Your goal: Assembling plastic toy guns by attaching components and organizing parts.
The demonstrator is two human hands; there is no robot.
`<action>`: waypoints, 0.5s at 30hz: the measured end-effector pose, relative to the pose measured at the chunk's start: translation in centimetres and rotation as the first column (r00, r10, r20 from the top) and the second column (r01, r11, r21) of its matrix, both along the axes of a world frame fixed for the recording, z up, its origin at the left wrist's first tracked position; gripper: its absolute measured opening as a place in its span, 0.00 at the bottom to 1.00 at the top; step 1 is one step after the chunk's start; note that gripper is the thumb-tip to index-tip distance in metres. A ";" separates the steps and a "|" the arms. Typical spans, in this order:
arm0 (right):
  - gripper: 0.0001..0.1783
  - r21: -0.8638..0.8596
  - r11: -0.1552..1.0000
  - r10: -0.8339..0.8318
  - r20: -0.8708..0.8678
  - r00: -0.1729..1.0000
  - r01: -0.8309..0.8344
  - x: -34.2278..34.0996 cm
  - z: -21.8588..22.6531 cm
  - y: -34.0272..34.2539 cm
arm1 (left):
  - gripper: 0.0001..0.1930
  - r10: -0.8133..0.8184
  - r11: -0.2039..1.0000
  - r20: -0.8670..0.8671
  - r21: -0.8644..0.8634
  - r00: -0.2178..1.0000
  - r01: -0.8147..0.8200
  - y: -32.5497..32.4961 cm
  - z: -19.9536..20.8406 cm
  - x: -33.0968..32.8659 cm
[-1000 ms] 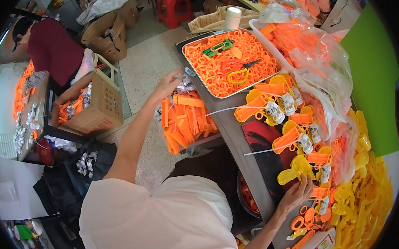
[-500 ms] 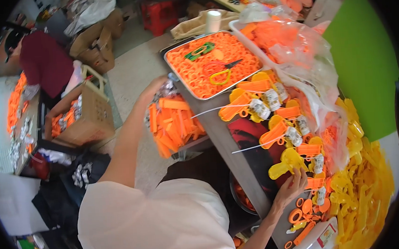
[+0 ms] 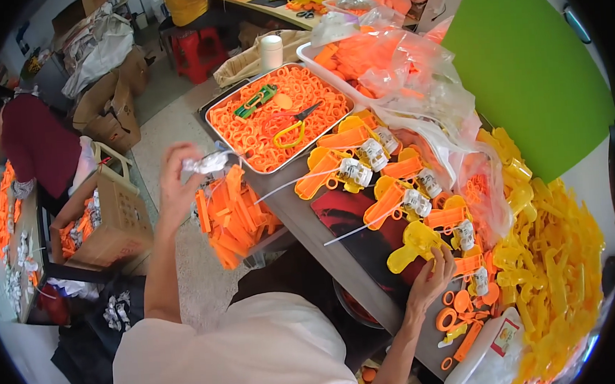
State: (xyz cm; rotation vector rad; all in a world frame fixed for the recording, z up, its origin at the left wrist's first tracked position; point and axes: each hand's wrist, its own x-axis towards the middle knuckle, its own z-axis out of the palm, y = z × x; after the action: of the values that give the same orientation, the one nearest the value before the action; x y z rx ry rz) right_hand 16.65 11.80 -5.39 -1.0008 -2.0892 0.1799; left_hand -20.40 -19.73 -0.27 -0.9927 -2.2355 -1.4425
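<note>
In my left hand (image 3: 178,177), raised over the left side of the bench and smeared by motion, a small silvery, crinkled packet (image 3: 208,163) sticks out from the pinched fingertips. My right hand (image 3: 434,277) grips the right end of a translucent yellow plastic piece (image 3: 408,248) with a rounded handle, just above the dark red-and-black mat (image 3: 341,221). Several orange-and-yellow plastic assemblies (image 3: 384,205), each with a white printed label roll, lie in rows beyond it. White straps (image 3: 352,234) extend leftward from two of them.
Beside the bench stands a bin of flat orange strips (image 3: 231,218). A metal tray (image 3: 260,170) holds orange rings, yellow-handled scissors (image 3: 291,133) and a green tool (image 3: 256,101). Yellow parts (image 3: 551,261) pile up at right. A co-worker in maroon (image 3: 40,141) sits at far left.
My left hand has lifted away from the orange-strip bin and moved left, with the silvery packet now showing in its fingers. My right hand stays at the yellow piece; the whole view has shifted.
</note>
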 end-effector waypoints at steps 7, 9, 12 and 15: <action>0.17 -0.323 0.861 0.316 -0.267 0.911 -0.393 -4.0 7.4 -5.2 | 0.17 -0.678 0.733 0.105 0.177 0.728 0.657 10.1 6.8 6.5; 0.15 -0.353 0.803 0.373 -0.332 0.866 -0.481 -5.3 7.6 -6.7 | 0.15 -0.746 0.665 0.203 0.265 0.634 0.698 12.7 6.6 8.9; 0.14 -0.426 0.718 0.314 -0.507 0.803 -0.550 -5.8 6.4 -7.2 | 0.13 -0.812 0.577 0.351 0.366 0.467 0.730 15.9 6.2 12.3; 0.16 -0.430 0.734 0.199 -0.605 0.771 -0.527 -4.9 6.1 -7.2 | 0.13 -0.805 0.546 0.513 0.445 0.298 0.710 17.8 4.7 14.9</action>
State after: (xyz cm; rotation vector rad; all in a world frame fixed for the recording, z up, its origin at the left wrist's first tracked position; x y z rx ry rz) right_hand 11.80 4.64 0.74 -0.7077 -1.7030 1.2422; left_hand -5.48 -1.97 4.39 -1.9119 -2.0288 -2.7342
